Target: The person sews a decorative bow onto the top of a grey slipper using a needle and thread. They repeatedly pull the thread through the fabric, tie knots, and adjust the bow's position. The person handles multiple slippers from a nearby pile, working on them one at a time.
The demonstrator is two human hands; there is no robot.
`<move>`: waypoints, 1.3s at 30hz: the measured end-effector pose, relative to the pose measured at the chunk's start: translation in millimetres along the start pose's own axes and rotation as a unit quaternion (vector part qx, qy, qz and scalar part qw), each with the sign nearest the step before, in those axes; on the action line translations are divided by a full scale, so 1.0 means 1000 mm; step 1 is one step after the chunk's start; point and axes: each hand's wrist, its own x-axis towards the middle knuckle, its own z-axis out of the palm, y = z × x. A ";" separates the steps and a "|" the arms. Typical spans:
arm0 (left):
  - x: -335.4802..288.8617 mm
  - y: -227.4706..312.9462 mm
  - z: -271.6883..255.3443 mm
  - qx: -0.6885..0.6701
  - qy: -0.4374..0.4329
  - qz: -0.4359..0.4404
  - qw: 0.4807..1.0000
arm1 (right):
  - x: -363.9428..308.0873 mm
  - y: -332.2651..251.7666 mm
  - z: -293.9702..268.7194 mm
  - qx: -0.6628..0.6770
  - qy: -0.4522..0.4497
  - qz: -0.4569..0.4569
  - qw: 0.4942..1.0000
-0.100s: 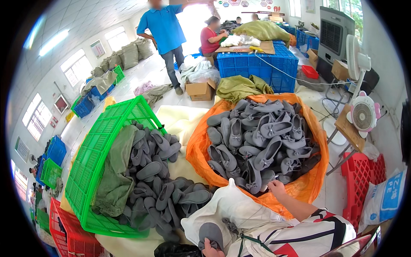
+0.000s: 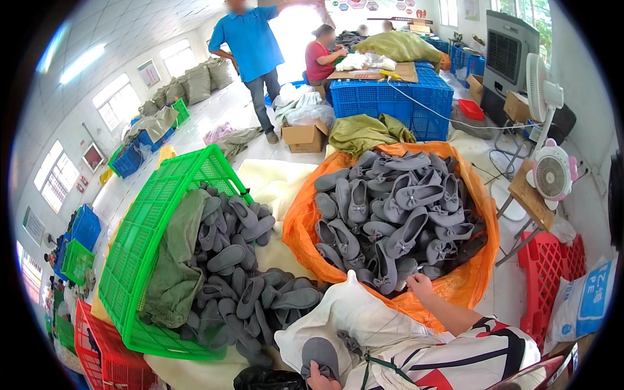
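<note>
Left hand [image 2: 318,379] wrapped around a grey shoe [image 2: 320,351] over my white apron [image 2: 356,298].
Matte, its rounded end pointing away from me, it sits at the apron's left edge beside small grey bows [image 2: 350,342]. My right hand [image 2: 420,284] narrows to a pinch by the near rim of the orange sack [image 2: 471,286]; what it holds I cannot tell. Bow-trimmed shoes [image 2: 406,237] heap that sack; plainer ones [image 2: 260,300] spill from a tipped green crate [image 2: 148,237].
</note>
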 end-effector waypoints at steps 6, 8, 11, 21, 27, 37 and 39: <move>0.012 -0.054 -0.005 -0.137 -0.031 -0.017 0.990 | -0.005 -0.007 0.006 0.009 -0.020 -0.005 1.000; -0.013 0.029 0.010 -0.228 0.019 -0.075 0.971 | -0.003 -0.004 -0.001 0.000 -0.013 -0.003 1.000; 0.003 0.010 0.002 -0.229 0.034 -0.098 0.968 | 0.000 -0.012 0.015 0.035 -0.018 -0.037 0.999; -0.009 0.065 0.000 -0.418 0.008 -0.207 0.884 | -0.049 -0.073 0.058 0.123 -0.224 -0.034 0.966; -0.013 0.058 -0.001 -0.473 0.016 -0.199 0.858 | -0.116 -0.108 0.104 0.015 -0.369 0.031 0.929; -0.005 0.064 0.008 -0.449 0.014 -0.204 0.870 | -0.175 -0.115 0.157 -0.153 -0.561 -0.052 0.812; -0.005 0.061 0.008 -0.449 0.015 -0.214 0.867 | -0.178 -0.111 0.158 -0.174 -0.566 -0.066 0.803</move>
